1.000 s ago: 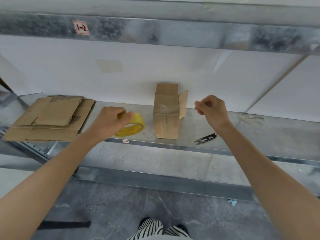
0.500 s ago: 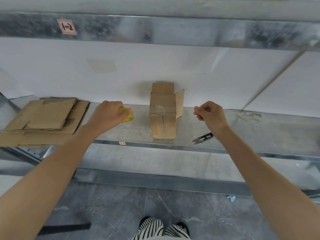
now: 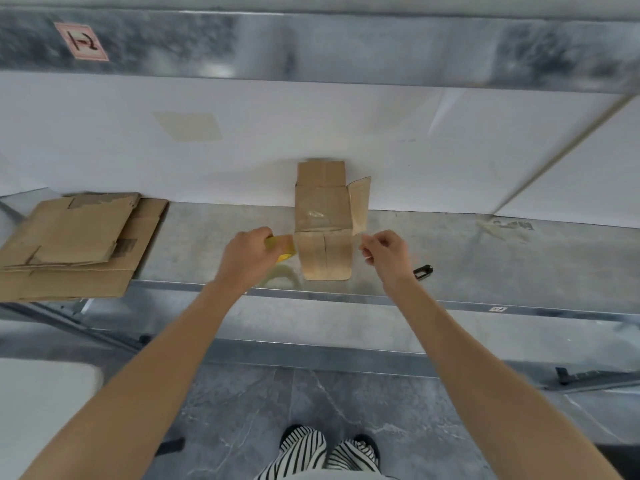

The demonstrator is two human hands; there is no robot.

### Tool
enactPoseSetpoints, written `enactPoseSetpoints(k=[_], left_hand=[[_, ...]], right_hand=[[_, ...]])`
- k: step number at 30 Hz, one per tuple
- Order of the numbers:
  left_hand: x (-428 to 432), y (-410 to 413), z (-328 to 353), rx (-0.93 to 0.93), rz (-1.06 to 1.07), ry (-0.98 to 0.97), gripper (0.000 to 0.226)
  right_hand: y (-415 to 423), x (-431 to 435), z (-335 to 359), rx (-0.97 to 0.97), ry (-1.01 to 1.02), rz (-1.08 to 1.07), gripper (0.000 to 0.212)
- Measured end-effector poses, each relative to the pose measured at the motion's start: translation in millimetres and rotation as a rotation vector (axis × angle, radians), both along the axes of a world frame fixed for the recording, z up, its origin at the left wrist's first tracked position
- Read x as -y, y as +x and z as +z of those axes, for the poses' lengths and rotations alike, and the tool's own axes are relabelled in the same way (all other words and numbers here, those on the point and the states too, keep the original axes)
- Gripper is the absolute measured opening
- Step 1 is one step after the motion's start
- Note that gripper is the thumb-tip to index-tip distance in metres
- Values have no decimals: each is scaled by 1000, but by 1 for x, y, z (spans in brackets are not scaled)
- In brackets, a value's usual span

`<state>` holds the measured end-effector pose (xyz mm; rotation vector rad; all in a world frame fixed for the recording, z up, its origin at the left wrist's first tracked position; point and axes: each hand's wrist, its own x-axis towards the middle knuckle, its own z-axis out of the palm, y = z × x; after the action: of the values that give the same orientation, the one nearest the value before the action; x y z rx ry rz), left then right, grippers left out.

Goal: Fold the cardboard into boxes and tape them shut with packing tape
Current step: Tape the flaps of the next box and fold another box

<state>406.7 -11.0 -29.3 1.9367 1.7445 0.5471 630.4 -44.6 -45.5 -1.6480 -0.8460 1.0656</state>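
Two hands flanked box (image 3: 325, 252) at shelf (image 3: 485, 258) centre: left hand (image 3: 246, 258) gripped tape roll (image 3: 281, 245), right hand (image 3: 382, 249) pinched, seemingly on tape end. Cardboard probably light, tippy: brace side wall while taping.

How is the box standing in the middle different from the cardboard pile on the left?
The box is folded into shape and stands upright with its flaps open; the pile lies flat and unfolded. The box is a single piece; the pile is several sheets stacked. Both are brown cardboard resting on the same metal shelf.
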Motion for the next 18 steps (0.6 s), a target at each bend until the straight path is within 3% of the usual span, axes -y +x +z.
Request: enactPoseSetpoints(k=[4, 6, 9, 12, 15, 18], left_hand=[[2, 13, -4, -35, 38, 22, 35], [4, 13, -5, -49, 63, 23, 35], [5, 14, -5, -54, 60, 32, 37], [7, 16, -2, -73, 59, 44, 37], [10, 18, -3, -46, 97, 24, 33], [15, 23, -2, 80, 123, -61, 19]], right_hand=[[-18, -7, -14, -85, -85, 15, 16], [-19, -11, -18, -39, -131, 30, 15], [-16, -9, -22, 92, -234, 65, 29], [-17, -2, -8, 234, -87, 31, 22], [-19, 6, 19, 127, 116, 4, 29], [-26, 5, 35, 73, 108, 195, 48]])
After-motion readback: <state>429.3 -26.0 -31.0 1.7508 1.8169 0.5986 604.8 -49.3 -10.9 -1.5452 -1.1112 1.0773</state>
